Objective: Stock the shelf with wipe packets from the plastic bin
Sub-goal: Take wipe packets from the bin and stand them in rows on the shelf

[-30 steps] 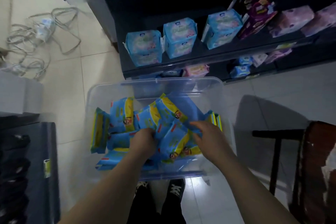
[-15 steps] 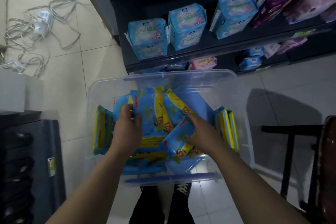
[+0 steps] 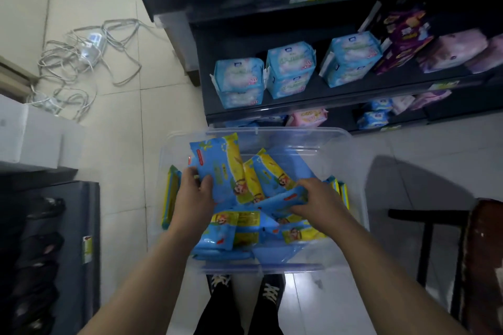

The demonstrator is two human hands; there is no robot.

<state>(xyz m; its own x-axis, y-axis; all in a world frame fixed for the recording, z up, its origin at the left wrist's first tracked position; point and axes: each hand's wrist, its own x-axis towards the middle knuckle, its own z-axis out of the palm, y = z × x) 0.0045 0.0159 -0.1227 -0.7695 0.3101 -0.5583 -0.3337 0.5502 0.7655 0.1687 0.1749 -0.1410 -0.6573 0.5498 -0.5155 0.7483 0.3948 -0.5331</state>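
Note:
A clear plastic bin [image 3: 351, 160] stands on the floor before me, holding several blue-and-yellow wipe packets [image 3: 239, 228]. My left hand [image 3: 194, 194] grips one wipe packet [image 3: 217, 166] by its lower left edge and holds it raised above the pile. My right hand [image 3: 317, 201] is closed on another wipe packet [image 3: 283, 200] lying across the heap. Beyond the bin rises the dark shelf [image 3: 340, 102], its middle level carrying light blue packs [image 3: 290, 69] and purple packs [image 3: 402, 35].
A tangle of white cables [image 3: 81, 62] lies on the tiled floor at the far left. A dark cabinet [image 3: 68, 239] stands at my left, a dark stool [image 3: 424, 226] and a brown seat at my right. My feet [image 3: 245, 288] are just behind the bin.
My left hand has lifted a packet up out of the pile. My right hand has closed on a second packet. The view has tilted upward, showing the shelf's price label.

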